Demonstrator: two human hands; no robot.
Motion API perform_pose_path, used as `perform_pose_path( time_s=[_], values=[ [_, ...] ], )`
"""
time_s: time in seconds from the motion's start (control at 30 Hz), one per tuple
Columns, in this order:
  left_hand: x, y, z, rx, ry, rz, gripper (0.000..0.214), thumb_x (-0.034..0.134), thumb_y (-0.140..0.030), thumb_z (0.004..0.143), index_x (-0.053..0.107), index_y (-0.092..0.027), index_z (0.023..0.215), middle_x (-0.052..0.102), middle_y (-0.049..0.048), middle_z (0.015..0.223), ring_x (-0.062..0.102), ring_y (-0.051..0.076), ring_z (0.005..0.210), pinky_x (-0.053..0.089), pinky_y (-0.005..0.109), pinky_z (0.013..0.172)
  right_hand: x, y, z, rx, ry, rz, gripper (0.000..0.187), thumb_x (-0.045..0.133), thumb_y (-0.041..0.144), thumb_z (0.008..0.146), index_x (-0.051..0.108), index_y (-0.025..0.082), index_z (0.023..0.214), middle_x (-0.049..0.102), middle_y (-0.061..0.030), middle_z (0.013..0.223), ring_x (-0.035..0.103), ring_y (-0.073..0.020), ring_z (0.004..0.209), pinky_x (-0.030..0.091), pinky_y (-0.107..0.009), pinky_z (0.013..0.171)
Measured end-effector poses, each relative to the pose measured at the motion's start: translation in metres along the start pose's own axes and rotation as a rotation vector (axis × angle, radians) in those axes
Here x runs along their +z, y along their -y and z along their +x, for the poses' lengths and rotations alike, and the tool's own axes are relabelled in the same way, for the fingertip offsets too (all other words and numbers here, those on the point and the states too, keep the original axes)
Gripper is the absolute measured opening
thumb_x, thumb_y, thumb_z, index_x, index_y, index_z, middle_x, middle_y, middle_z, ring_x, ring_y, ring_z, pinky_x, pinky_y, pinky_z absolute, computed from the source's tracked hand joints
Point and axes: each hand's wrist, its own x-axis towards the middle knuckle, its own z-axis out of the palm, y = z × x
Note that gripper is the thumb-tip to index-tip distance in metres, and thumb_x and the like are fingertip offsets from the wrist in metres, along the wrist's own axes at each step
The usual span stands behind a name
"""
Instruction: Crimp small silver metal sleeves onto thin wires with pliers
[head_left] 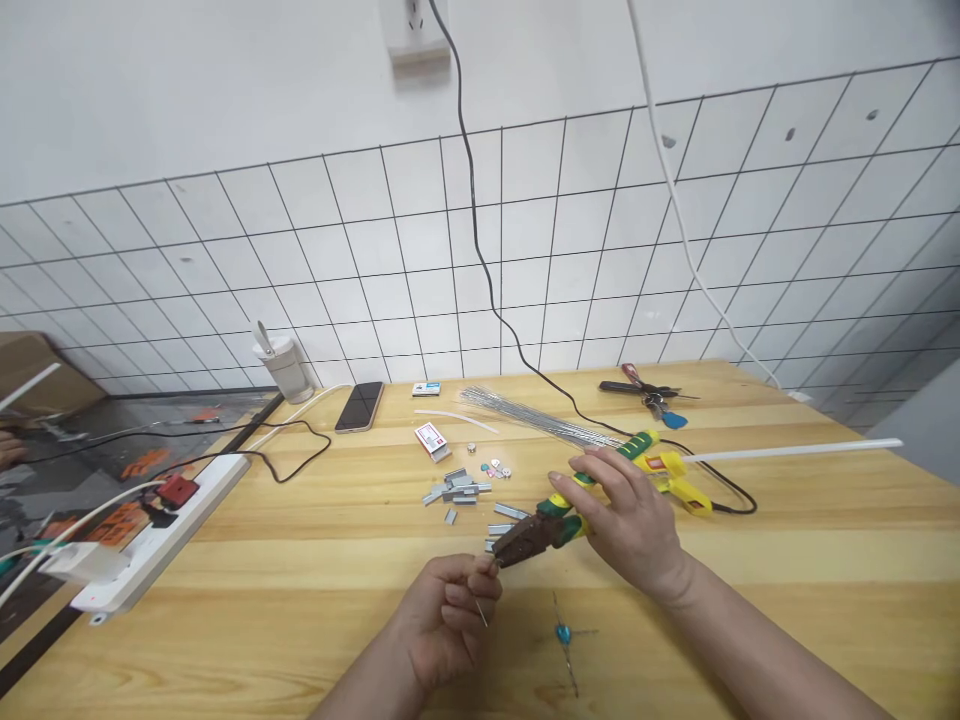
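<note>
My right hand (634, 520) is wrapped round the green-and-yellow handles of combination pliers (529, 538). Their dark jaws point down to the left, and the tips meet the fingertips of my left hand (454, 620). Pinched in those fingers is a thin metal wire (481, 612), whose lower end sticks out below them; its upper end at the jaws is too small to make out. On the wood below the pliers lies a blue gem (563, 634) with thin twisted wires reaching out from it. Behind my right hand is a yellow glue gun (686, 492) holding a long white glue stick (795, 450).
Staple strips (461, 487), a small box (433, 440), small buttons (495, 468) and a bundle of straight wires (540, 415) lie beyond my hands. A phone (360, 407), power strip (176, 520) and cables are left. Dark-handled tools (652, 395) lie back right. Another person's hand (9, 450) shows far left.
</note>
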Motion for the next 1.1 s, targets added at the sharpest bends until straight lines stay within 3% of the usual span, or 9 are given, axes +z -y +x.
perform_pose_path(
  time_s=[0.53, 0.87, 1.1],
  values=[
    [-0.0027, 0.0031, 0.0006, -0.015, 0.046, -0.019, 0.009, 0.047, -0.004, 0.073, 0.046, -0.01, 0.067, 0.041, -0.0061, 0.05, 0.035, -0.003, 0.031, 0.023, 0.003, 0.028, -0.0009, -0.0037, 0.0036, 0.003, 0.02, 0.006, 0.051, 0.043, -0.009, 0.067, 0.053, 0.026, 0.103, 0.053, -0.0042, 0.099, 0.046, -0.0204, 0.109, 0.047, -0.033, 0.082],
    [-0.0012, 0.0029, 0.001, -0.024, 0.003, -0.05, 0.009, 0.049, -0.002, 0.071, 0.047, -0.009, 0.066, 0.039, -0.007, 0.049, 0.035, -0.002, 0.03, 0.025, 0.005, 0.027, -0.0026, -0.0009, 0.0044, -0.014, 0.018, -0.013, 0.048, 0.047, -0.009, 0.066, 0.055, 0.026, 0.099, 0.054, -0.0031, 0.096, 0.047, -0.0191, 0.103, 0.044, -0.029, 0.079],
    [0.0042, 0.0071, 0.0031, 0.215, -0.157, 0.262, 0.011, 0.051, -0.004, 0.071, 0.049, -0.007, 0.06, 0.039, -0.0071, 0.048, 0.027, -0.006, 0.029, 0.016, 0.003, 0.027, -0.0047, -0.001, 0.0074, -0.013, 0.033, -0.026, 0.042, 0.049, -0.006, 0.067, 0.056, 0.028, 0.091, 0.056, -0.0005, 0.086, 0.05, -0.0158, 0.094, 0.039, -0.026, 0.074]
  ],
)
